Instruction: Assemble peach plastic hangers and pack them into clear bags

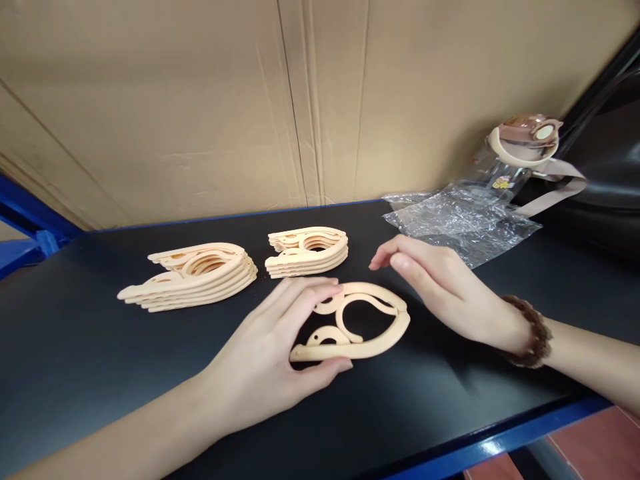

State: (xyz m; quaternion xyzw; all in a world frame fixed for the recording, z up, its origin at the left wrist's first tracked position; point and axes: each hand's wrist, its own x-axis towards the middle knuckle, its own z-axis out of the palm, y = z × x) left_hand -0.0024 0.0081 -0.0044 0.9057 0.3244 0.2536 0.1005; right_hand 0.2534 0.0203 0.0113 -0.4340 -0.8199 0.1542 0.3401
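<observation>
A folded beige plastic hanger lies at the middle front of the black table. My left hand grips its left end, thumb along the near edge and fingers over the far edge. To the right of the hanger, my right hand hovers with nothing visible in it, its fingers stretched together and bent slightly down, apart from the hanger. Behind my left hand stands a small stack of similar folded hangers. Another stack lies farther left.
Crumpled clear plastic bags lie at the back right beside a clear bottle with a strap. A black bag-like object is at the far right. Cardboard stands behind the table, whose front edge is blue.
</observation>
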